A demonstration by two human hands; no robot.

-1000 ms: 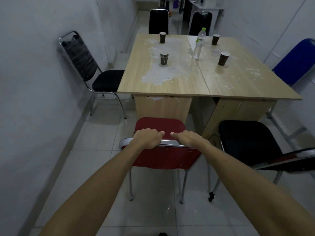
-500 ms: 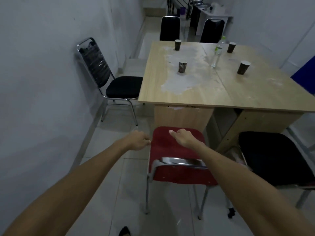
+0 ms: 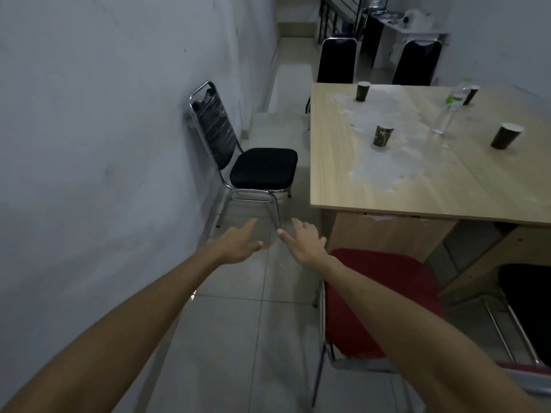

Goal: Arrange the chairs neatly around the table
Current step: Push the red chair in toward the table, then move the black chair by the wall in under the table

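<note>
A wooden table (image 3: 334, 186) fills the upper right. A red chair (image 3: 384, 293) stands at its near end, under my right forearm. A black chair with a chrome frame (image 3: 262, 168) sits against the left wall, its seat facing the table's left side. My left hand (image 3: 238, 245) and my right hand (image 3: 304, 241) hover over the floor just in front of that black chair, both empty with fingers spread. Two black chairs (image 3: 337, 59) (image 3: 416, 62) stand at the table's far end. Another black chair (image 3: 530, 311) shows at the right edge.
Several dark paper cups (image 3: 382, 136) and a clear water bottle (image 3: 448, 110) stand on the tabletop. The grey wall (image 3: 104, 144) runs close along the left, leaving a narrow tiled aisle (image 3: 232, 323). A white desk (image 3: 414, 28) stands far back.
Both hands let go of the red chair's backrest and moved left and forward toward the black chair by the wall. My view turned left, and the hands opened.
</note>
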